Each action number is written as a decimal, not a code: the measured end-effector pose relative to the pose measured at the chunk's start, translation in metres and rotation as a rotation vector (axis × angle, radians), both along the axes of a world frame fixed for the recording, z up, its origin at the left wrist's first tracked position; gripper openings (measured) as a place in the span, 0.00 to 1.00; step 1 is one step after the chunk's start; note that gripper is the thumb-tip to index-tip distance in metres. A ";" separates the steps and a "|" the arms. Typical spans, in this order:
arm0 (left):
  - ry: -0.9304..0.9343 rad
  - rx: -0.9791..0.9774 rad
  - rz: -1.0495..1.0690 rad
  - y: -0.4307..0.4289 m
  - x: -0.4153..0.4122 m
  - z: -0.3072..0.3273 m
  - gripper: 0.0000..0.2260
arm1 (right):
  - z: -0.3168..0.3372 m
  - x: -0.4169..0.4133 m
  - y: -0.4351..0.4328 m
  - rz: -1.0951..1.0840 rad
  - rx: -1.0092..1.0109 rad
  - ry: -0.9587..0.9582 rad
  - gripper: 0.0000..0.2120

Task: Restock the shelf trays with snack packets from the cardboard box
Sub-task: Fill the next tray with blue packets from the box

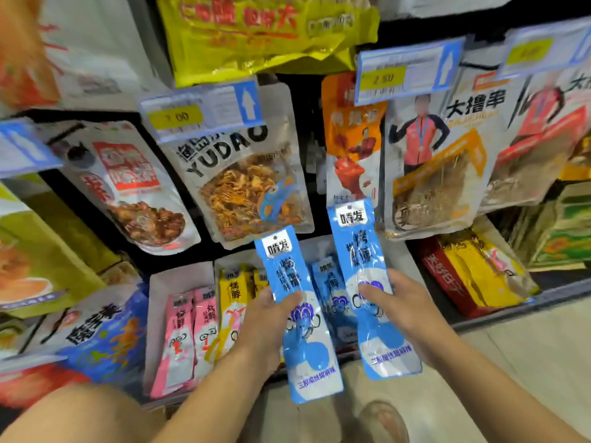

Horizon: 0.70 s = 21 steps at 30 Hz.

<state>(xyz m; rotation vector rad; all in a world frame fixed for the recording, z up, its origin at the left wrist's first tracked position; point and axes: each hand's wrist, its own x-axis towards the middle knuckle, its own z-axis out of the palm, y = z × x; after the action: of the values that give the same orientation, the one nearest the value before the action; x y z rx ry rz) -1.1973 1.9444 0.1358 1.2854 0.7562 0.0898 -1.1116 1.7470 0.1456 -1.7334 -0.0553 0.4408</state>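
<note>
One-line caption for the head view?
Left hand grips the left blue packet, right hand the right blue packet, in front of the stocked tray.

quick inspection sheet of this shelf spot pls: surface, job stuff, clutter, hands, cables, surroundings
surface: white tray on the low shelf, split into compartments
job's things: left packet and right packet, both blue, held over the tray with top ends up; blue packets, yellow packets and pink packets stand in the tray
clutter: nothing seen
grippers: left hand grips the left packet; right hand grips the right packet
cables: nothing seen
surroundings: YUDAO bag and other bags hang above; price tags on the shelf edges; floor at right
</note>
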 end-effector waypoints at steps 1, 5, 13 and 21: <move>0.026 -0.008 -0.009 -0.002 0.006 -0.013 0.09 | -0.009 0.002 -0.003 -0.010 -0.018 0.012 0.04; 0.121 -0.035 0.011 -0.003 0.029 -0.054 0.09 | -0.038 0.009 -0.009 -0.054 -0.076 0.074 0.01; 0.231 -0.040 0.004 0.001 0.093 -0.121 0.16 | -0.078 0.037 -0.016 -0.108 -0.074 0.191 0.07; 0.244 -0.005 0.012 -0.007 0.144 -0.152 0.26 | -0.092 0.047 -0.019 -0.129 -0.069 0.209 0.07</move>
<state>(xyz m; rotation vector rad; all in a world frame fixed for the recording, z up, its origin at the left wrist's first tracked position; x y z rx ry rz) -1.0535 1.9375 -0.0158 1.3010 0.9724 -0.0603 -1.0647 1.7282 0.0534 -1.7380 0.2230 0.5302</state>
